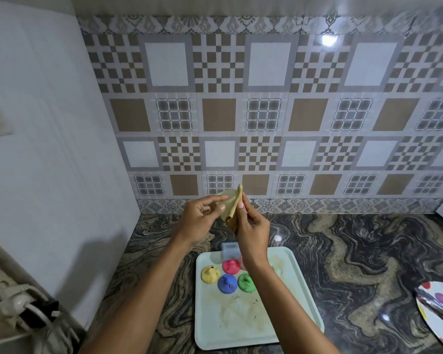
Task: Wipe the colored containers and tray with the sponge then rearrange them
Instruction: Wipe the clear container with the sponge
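Above the counter, my left hand (198, 221) holds a pale, see-through container (226, 198) by its rim. My right hand (253, 232) presses a thin yellow-tan sponge (232, 221) against that container, one corner sticking up past my fingers. Below them a white tray (241, 318) lies on the counter, smeared with brownish stains. Four small containers stand upside down in a cluster at its far end: yellow (210, 275), pink (230, 266), blue (226, 284) and green (246, 282). My right forearm hides part of the green one and the tray's far right.
A light blue object (229, 248) sits at the tray's far edge. On the right edge of the marbled counter (356, 251) lies a plate with coloured dots (435, 325) and metal tongs (435, 306) on it. A white wall stands at left, with a bottle (40, 325) at its foot.
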